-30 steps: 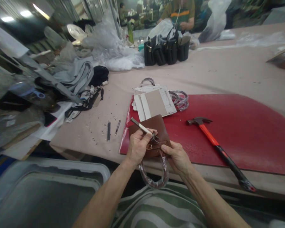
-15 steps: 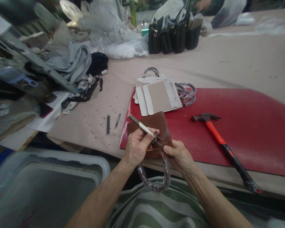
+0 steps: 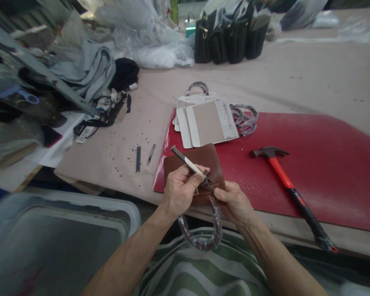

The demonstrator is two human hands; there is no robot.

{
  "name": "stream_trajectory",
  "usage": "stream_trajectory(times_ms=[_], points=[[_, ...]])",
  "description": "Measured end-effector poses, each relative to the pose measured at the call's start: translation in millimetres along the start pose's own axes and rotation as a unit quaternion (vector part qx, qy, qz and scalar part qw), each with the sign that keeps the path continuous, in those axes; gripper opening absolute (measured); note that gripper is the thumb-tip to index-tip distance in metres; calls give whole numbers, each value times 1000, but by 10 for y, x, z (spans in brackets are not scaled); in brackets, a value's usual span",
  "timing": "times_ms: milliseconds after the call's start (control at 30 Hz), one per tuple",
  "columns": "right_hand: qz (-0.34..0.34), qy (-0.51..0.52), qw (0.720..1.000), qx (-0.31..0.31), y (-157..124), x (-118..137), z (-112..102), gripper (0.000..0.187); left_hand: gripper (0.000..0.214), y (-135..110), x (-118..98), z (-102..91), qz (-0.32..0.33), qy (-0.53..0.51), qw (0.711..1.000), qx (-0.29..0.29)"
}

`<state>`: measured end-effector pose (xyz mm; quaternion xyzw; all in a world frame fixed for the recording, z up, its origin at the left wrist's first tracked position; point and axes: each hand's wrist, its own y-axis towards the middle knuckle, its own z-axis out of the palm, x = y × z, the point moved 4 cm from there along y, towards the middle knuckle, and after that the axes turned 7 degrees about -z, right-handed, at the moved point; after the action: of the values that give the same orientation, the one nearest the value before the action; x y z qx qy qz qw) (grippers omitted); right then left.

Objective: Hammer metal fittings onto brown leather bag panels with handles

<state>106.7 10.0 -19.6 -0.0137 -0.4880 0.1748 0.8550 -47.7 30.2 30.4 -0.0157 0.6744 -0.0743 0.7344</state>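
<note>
- Beige worktable [image 3: 296, 82] carries a red mat [image 3: 311, 164] along its near edge.
- Brown leather bag [image 3: 203, 162] lies on the mat's near left corner, between both hands. Its plastic-wrapped handle [image 3: 203, 236] hangs over the table edge.
- Left hand [image 3: 180, 191]: fingers closed around a white-handled tool [image 3: 189, 163], tip at the bag's near edge.
- Right hand [image 3: 234, 203]: thumb and fingers pinched on the bag's near edge, just right of the tool tip.
- Hammer [image 3: 283, 176] lies on the mat, right of the bag, apart from both hands.
</note>
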Motion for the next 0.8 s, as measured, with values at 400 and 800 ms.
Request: stream_trajectory(times_ms=[400, 800], points=[[3, -5, 1000, -4, 35, 0, -4, 36, 17, -4, -20, 9, 35, 52, 998, -5], [4, -13, 998, 66, -43, -23, -31, 41, 16, 10, -43, 11, 46, 138, 989, -24]])
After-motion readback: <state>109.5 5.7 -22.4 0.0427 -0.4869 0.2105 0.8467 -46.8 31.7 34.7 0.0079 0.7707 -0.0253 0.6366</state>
